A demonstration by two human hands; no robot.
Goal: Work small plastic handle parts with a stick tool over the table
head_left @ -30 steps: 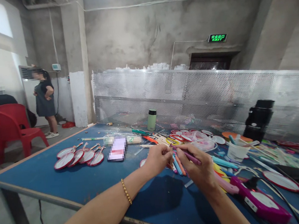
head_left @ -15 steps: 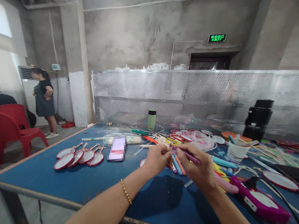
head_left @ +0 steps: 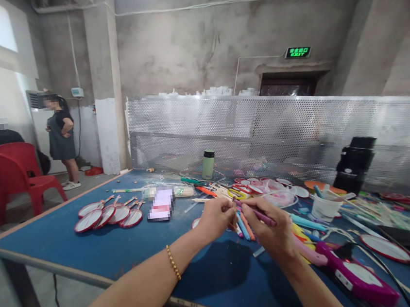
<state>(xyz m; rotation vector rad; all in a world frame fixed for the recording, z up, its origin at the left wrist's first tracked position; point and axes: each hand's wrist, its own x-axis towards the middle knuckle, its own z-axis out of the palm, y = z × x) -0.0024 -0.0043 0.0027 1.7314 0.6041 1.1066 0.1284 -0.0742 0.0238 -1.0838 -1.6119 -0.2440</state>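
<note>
My right hand [head_left: 272,232] is closed around a purple pen-like stick [head_left: 258,212], its tip pointing left toward my other hand. My left hand [head_left: 215,218], with a gold bead bracelet [head_left: 173,262] on the wrist, pinches something small at the stick's tip; I cannot make it out. Both hands hover above the blue table [head_left: 90,248], just in front of several coloured markers [head_left: 244,225] lying on it.
A row of red-rimmed round fans [head_left: 107,215] lies to the left, a green flask [head_left: 208,164] at the back, a white cup [head_left: 322,207] and a purple tool [head_left: 357,276] to the right. Red chairs [head_left: 13,176] and two people stand far left. A perforated metal screen [head_left: 279,131] backs the table.
</note>
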